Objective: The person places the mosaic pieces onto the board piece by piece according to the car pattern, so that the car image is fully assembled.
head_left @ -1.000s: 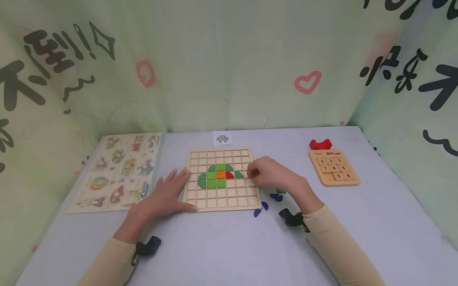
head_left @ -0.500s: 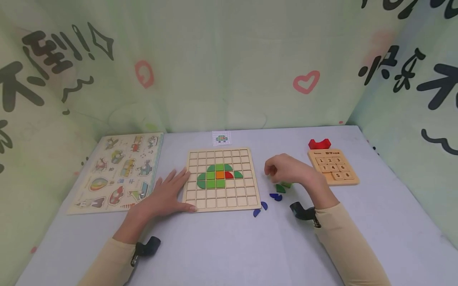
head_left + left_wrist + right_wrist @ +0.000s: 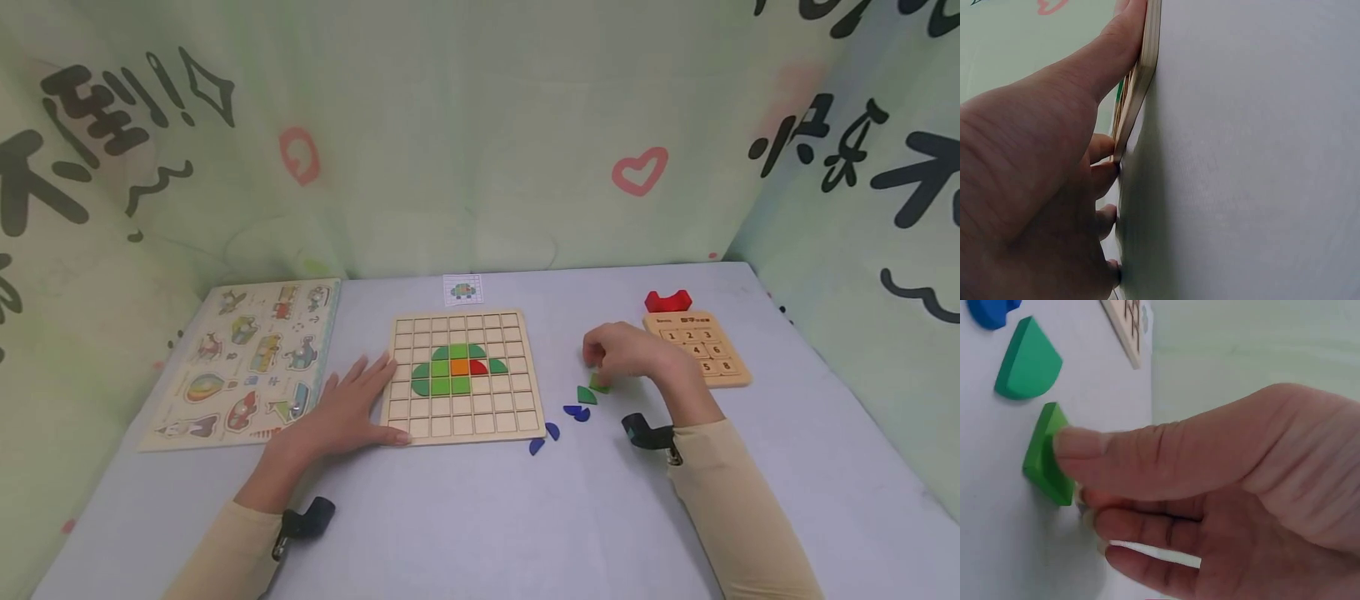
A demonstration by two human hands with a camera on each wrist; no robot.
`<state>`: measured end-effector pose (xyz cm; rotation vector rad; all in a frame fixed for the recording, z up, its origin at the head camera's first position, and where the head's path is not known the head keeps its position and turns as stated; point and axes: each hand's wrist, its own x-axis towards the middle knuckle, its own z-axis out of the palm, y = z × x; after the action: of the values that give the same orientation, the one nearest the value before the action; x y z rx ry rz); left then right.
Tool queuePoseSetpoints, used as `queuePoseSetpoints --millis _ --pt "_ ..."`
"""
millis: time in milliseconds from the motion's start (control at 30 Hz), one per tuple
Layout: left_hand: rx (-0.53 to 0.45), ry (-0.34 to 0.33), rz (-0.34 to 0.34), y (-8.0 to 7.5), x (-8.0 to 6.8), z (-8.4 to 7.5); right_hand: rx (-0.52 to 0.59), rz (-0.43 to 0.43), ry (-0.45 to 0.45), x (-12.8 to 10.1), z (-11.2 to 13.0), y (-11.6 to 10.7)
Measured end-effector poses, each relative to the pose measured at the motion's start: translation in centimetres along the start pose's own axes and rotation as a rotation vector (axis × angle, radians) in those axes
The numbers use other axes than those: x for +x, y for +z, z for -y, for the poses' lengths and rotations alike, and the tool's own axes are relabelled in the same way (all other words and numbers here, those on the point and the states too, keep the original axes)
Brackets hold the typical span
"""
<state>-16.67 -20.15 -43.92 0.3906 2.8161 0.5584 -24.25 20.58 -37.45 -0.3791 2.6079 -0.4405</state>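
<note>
In the head view, my left hand (image 3: 348, 404) lies with fingers spread along the left edge of a wooden grid board (image 3: 431, 429). Its thumb rests on the board's near corner, as the left wrist view also shows. Green square and rounded tiles, an orange tile (image 3: 460, 367) and a red tile (image 3: 477, 367) sit on the grid. Right of the board, my right hand (image 3: 626, 350) reaches down with curled fingers to a light green square tile (image 3: 1041, 456). Its thumb and fingertips pinch this tile at the tabletop; the contact is partly hidden by the thumb.
A dark green quarter-round tile (image 3: 587, 396) and several blue half-round pieces (image 3: 552, 432) lie near the board. A small pattern card (image 3: 462, 290) is behind it. To the left lies a picture puzzle (image 3: 243, 358); a number board (image 3: 708, 358) and red piece (image 3: 667, 302) are at right.
My right hand has moved right, from the board's right edge to the light green tile on the table. The left hand has stayed at the board's left edge.
</note>
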Motion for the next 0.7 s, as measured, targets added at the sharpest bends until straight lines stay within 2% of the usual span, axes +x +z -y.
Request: queuePoseSetpoints --millis 233,700 --pt "-0.002 -0.007 0.002 0.01 0.03 0.07 0.006 0.014 0.060 0.21 -0.42 0.17" --pt "-0.007 -0.005 -0.002 0.19 0.10 0.28 0.011 0.020 0.009 0.57 -0.11 0.45"
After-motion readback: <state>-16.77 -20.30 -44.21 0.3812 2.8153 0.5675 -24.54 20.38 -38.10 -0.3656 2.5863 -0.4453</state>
